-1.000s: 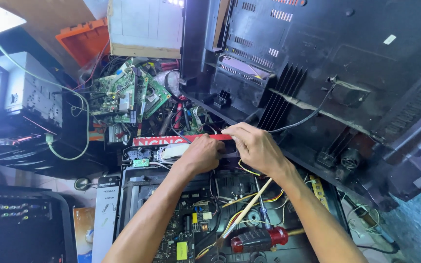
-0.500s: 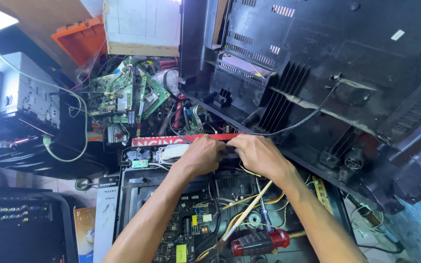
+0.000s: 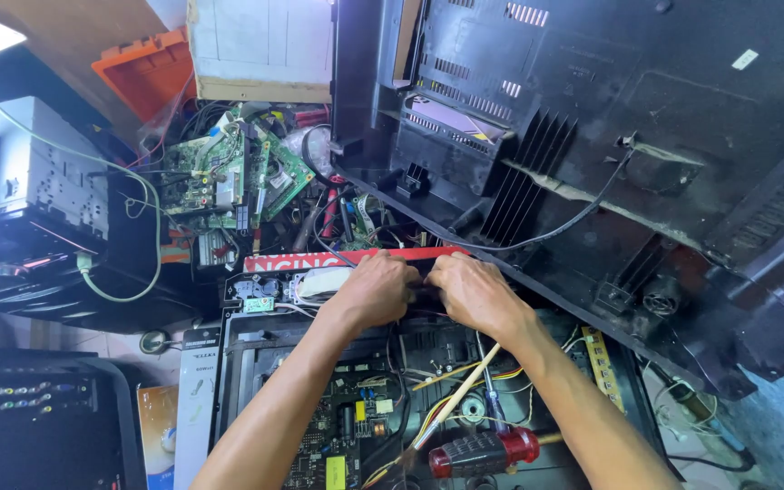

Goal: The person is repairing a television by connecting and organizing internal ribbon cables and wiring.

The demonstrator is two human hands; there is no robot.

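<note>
Both my hands meet at the far edge of an opened black device chassis (image 3: 238, 363) with its circuit board (image 3: 338, 426) and coloured wires (image 3: 465, 381) exposed. My left hand (image 3: 376, 290) and my right hand (image 3: 469, 289) are curled with fingers closed on something small and dark between them, just below a red strip (image 3: 274, 262). What they pinch is hidden by the fingers. A red-and-black-handled screwdriver (image 3: 483, 451) lies on the chassis below my right forearm, beside a thin wooden stick (image 3: 460, 395).
A large black plastic back cover (image 3: 610, 154) leans across the right. Green circuit boards (image 3: 229, 177) and tangled cables lie at the back left, near an orange plastic part (image 3: 142, 73) and a white box (image 3: 260, 50). Black devices (image 3: 38, 408) sit at left.
My hands have shifted slightly and drawn closer together at the chassis edge. The view has moved a little. The screwdriver stays where it lay.
</note>
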